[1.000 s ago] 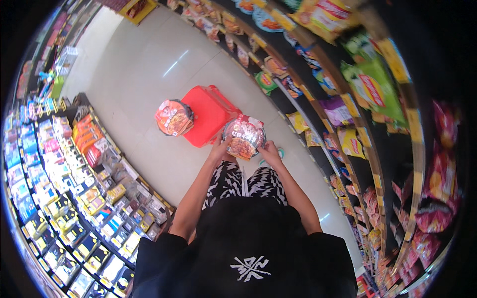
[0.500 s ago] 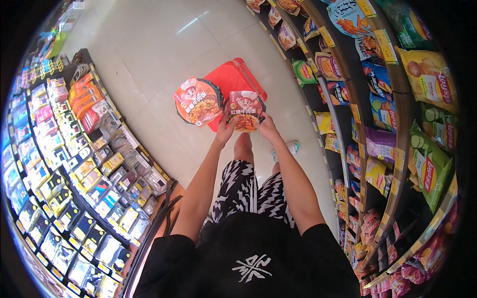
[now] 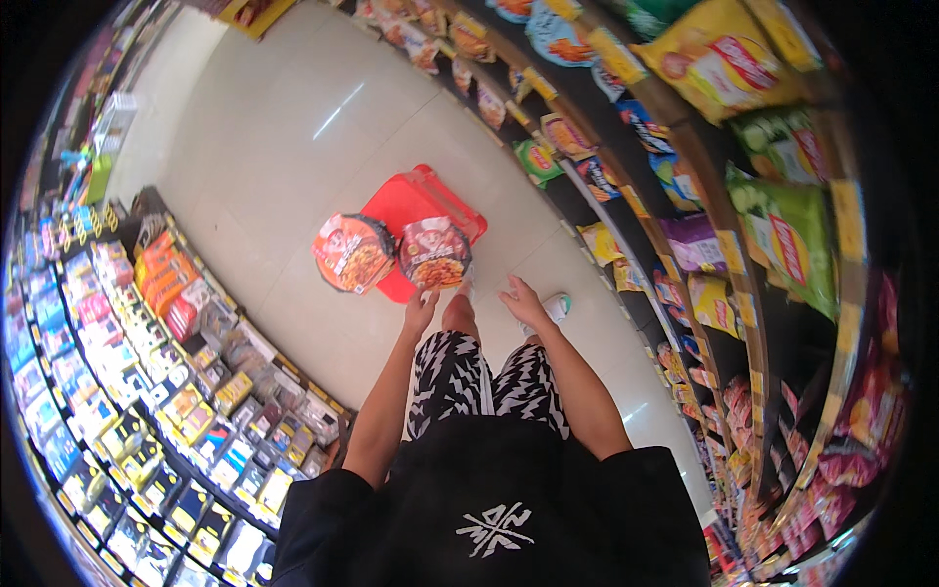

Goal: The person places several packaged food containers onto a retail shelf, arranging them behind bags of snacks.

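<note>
Two round instant-meal bowls with printed lids rest side by side on a low red plastic stool-like stand (image 3: 394, 199). The left bowl (image 3: 353, 253) has an orange-red lid showing food and juts past the stand's left edge. The right bowl (image 3: 435, 253) has a darker red lid and sits nearer to me. Just below its near edge is my left hand (image 3: 421, 309), fingers extended and holding nothing; whether the fingertips still touch the bowl is unclear. My right hand (image 3: 525, 301) hangs free to the right of that bowl, empty, with its fingers apart.
Shelves with bagged chips, such as a green bag (image 3: 785, 240) and a yellow bag (image 3: 722, 61), line the right side. A brightly lit rack of small packaged goods (image 3: 186, 401) runs along the left. Pale tiled floor (image 3: 284, 127) lies between them.
Both hands have let go of the right bowl and drawn back; the right hand moved off to the right. The bowl now stays on the red stand. The view has turned.
</note>
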Demonstrator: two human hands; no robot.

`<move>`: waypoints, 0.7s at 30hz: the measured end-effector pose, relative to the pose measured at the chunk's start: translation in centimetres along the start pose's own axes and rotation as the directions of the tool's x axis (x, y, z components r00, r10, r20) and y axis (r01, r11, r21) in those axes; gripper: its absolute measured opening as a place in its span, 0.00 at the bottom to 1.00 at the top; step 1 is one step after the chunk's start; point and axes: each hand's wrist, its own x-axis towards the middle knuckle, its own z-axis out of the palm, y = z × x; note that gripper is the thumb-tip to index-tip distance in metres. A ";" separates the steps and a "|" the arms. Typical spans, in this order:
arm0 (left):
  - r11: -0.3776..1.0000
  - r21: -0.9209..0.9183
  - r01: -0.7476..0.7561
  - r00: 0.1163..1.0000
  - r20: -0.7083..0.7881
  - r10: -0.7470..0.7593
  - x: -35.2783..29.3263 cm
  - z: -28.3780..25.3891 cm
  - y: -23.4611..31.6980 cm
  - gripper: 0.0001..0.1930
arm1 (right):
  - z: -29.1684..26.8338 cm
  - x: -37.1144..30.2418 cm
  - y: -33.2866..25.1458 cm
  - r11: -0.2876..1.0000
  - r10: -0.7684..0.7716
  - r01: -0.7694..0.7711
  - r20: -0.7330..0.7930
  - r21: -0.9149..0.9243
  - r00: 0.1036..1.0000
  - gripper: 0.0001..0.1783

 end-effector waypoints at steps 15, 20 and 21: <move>0.975 0.057 -0.215 0.913 0.366 0.180 -4.3 10.4 8.7 0.27 | -14.4 -18.9 18.7 0.855 0.452 -0.221 -0.466 0.469 0.761 0.29; 0.963 0.205 -0.177 0.868 0.494 0.054 -12.6 16.1 17.6 0.28 | -16.0 -24.1 23.0 0.768 0.335 0.209 -0.659 0.605 0.674 0.25; 0.956 0.219 -0.193 0.851 0.523 0.051 -13.5 17.1 18.4 0.28 | -17.2 -25.2 22.3 0.767 0.320 0.277 -0.719 0.579 0.617 0.24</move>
